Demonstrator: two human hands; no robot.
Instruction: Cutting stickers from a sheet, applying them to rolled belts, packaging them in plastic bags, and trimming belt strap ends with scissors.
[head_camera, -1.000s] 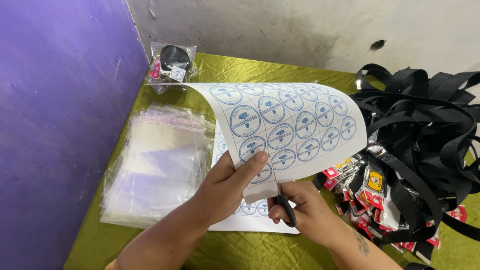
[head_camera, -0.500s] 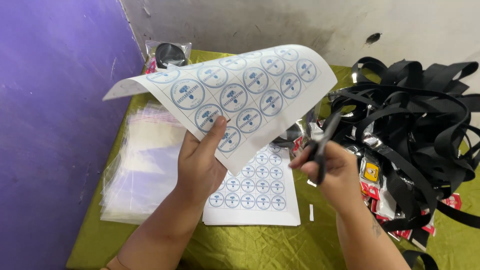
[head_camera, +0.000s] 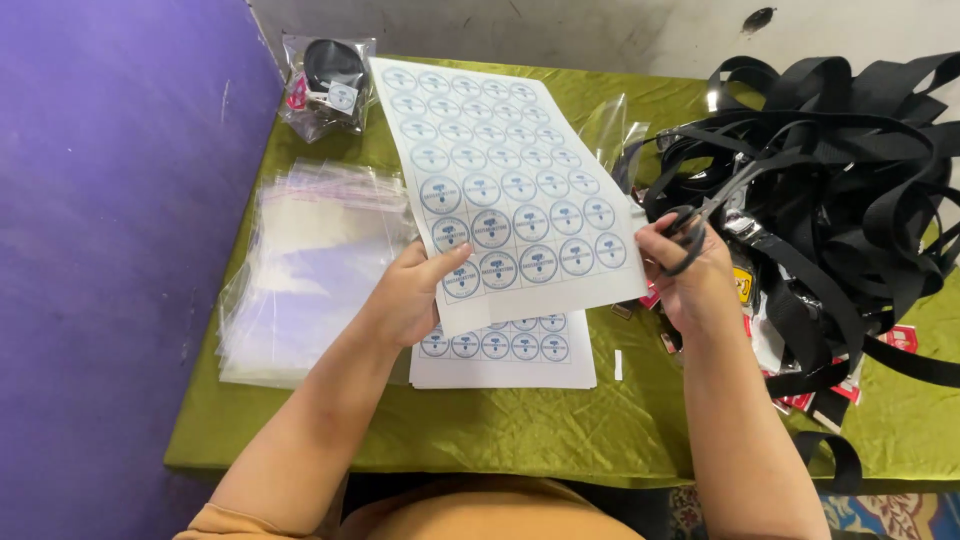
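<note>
Sheet (head_camera: 505, 180) of round blue stickers sits in your left hand (head_camera: 412, 298), thumb pressed on its lower left part, fingers behind it, so it hangs lifted above the table (head_camera: 520, 420). Your right hand (head_camera: 690, 275) touches the sheet's right edge while gripping scissors (head_camera: 710, 215), fingers through the loops, blades together and pointing up right. Under the sheet a second sticker page (head_camera: 505, 355) lies flat near the table's front edge. Clear bags (head_camera: 300, 265) are stacked along the left edge. Black straps (head_camera: 830, 150) pile up at the right side. One packed bag (head_camera: 328, 80) rests at the far left corner.
</note>
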